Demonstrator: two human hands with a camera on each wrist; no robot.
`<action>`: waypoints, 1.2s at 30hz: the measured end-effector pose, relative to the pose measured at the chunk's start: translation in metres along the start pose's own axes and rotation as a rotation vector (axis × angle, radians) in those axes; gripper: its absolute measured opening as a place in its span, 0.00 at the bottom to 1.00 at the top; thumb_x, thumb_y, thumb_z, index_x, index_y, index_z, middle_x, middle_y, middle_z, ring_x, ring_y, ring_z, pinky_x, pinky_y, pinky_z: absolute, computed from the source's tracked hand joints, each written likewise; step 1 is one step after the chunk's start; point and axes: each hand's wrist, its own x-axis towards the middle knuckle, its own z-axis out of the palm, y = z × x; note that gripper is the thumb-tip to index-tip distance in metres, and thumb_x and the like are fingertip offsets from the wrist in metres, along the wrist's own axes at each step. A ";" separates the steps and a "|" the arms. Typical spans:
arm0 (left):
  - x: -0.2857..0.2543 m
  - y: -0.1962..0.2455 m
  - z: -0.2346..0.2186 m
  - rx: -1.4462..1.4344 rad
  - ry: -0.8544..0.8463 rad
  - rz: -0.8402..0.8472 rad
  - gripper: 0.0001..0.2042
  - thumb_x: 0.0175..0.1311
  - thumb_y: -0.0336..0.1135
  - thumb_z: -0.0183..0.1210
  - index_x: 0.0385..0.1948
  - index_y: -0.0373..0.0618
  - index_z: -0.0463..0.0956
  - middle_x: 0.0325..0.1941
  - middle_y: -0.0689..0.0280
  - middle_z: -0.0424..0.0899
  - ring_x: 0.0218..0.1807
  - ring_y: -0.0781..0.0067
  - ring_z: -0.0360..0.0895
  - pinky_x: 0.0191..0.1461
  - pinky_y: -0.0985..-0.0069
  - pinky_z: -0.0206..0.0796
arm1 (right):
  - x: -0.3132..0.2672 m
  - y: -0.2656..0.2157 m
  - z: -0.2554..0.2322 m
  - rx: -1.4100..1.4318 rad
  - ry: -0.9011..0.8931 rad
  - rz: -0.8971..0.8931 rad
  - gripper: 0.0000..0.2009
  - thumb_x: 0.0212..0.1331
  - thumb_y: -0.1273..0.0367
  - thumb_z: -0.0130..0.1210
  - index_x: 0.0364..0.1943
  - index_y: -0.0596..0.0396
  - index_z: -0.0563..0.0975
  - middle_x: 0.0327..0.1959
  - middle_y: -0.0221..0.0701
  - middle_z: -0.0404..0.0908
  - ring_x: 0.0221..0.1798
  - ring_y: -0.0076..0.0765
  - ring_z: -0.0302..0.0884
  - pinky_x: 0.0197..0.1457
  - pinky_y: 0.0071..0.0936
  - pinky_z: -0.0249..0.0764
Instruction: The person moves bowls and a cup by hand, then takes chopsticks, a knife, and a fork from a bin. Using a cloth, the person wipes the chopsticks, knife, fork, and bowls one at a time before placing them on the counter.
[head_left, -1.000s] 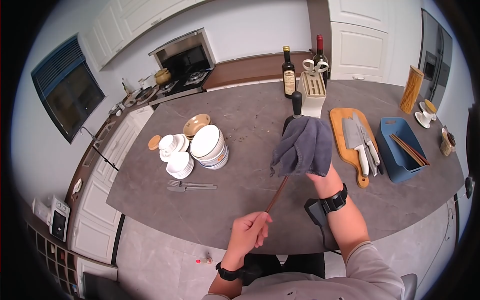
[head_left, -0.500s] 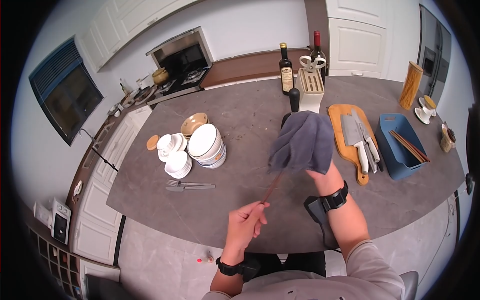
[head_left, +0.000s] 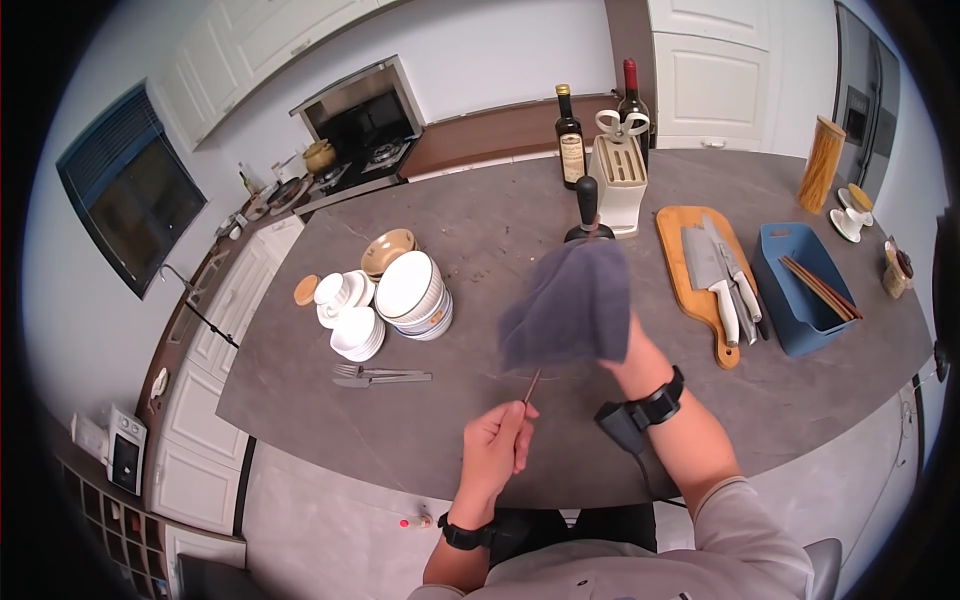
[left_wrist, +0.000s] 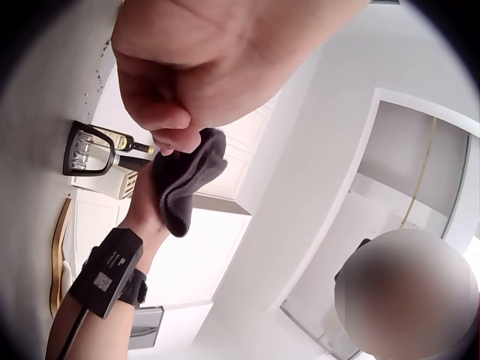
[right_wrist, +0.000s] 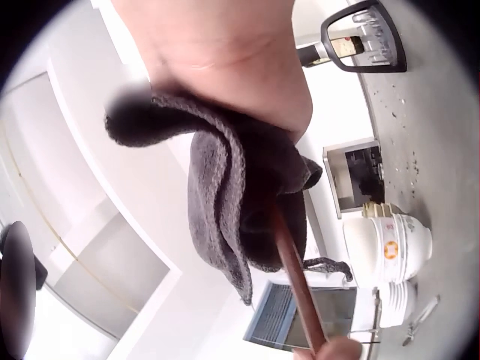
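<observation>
Nearest the body, the left hand pinched the lower end of a slim brown stick between thumb and curled fingers. The stick slanted up and away above the table into a dark grey-blue cloth folded about it. The right hand held that cloth, its fingers covered, so how firmly they pressed could not be told; the two hands were apart, joined only through stick and cloth. The work looked like wiping, and to judge by the pose it called for a steady left pinch, light even pressure along the stick's length, and a small turn between strokes so that every side met fabric. The part beneath the left fingers was out of the cloth's reach and needed a change of grip; bending the thin shaft was the likely risk. Farther off, bowls stood to the left, and to the right a blue tub held more sticks. Beyond the cloth stood a black-handled tool, then a knife block, with a gold-capped bottle beside it
</observation>
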 end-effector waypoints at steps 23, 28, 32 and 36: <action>0.001 0.001 -0.002 -0.073 -0.124 -0.087 0.14 0.72 0.35 0.46 0.47 0.33 0.74 0.23 0.69 0.74 0.12 0.85 0.60 0.15 0.86 0.51 | -0.008 0.002 0.016 0.106 0.102 -0.015 0.13 0.67 0.61 0.47 0.48 0.53 0.72 0.43 0.31 0.78 0.45 0.32 0.79 0.49 0.32 0.77; 0.019 -0.005 -0.002 0.033 0.038 0.007 0.13 0.70 0.32 0.45 0.27 0.35 0.73 0.16 0.65 0.73 0.10 0.82 0.64 0.14 0.84 0.56 | -0.024 0.033 0.046 -0.489 0.047 -0.002 0.12 0.65 0.67 0.49 0.48 0.58 0.73 0.42 0.30 0.79 0.42 0.24 0.77 0.46 0.24 0.74; 0.011 -0.011 -0.034 0.203 0.061 0.016 0.14 0.71 0.34 0.44 0.37 0.32 0.75 0.32 0.55 0.84 0.14 0.78 0.73 0.16 0.82 0.66 | -0.024 0.003 0.045 -0.603 -0.113 0.055 0.11 0.63 0.70 0.51 0.47 0.60 0.75 0.39 0.29 0.80 0.40 0.21 0.75 0.44 0.22 0.73; 0.002 0.039 -0.048 0.236 0.302 0.321 0.18 0.72 0.38 0.44 0.53 0.32 0.71 0.46 0.54 0.81 0.32 0.73 0.81 0.39 0.77 0.73 | -0.030 0.016 0.052 -0.815 -0.324 -0.054 0.12 0.61 0.71 0.51 0.47 0.60 0.74 0.36 0.36 0.82 0.37 0.30 0.79 0.42 0.28 0.74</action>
